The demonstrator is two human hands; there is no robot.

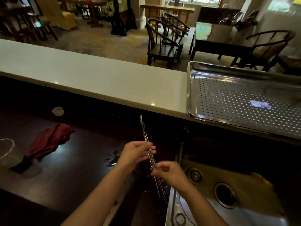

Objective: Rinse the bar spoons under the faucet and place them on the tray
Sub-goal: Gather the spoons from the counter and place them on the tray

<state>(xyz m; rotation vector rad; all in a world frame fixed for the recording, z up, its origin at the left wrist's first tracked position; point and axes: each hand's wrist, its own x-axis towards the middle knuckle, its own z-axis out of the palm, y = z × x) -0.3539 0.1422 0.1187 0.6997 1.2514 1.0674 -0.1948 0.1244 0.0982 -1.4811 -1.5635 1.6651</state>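
Note:
Two or three long twisted metal bar spoons (pixel 145 137) are held together as a bundle over the dark counter, just left of the sink (pixel 244 185). My left hand (pixel 135 152) grips the bundle near its middle. My right hand (pixel 171 174) pinches the stems lower down, close to the sink's edge. The upper ends point away from me; the lower ends reach toward the sink rim. The perforated steel tray (pixel 189 88) sits on the pale upper counter at the right. No faucet shows in the view.
A dark red cloth (pixel 48 141) lies on the counter at the left, a small clear cup (pixel 58 110) behind it. Water drops (pixel 112 158) sit beside my left hand. The sink has a drain (pixel 225 194). Chairs stand beyond the counter.

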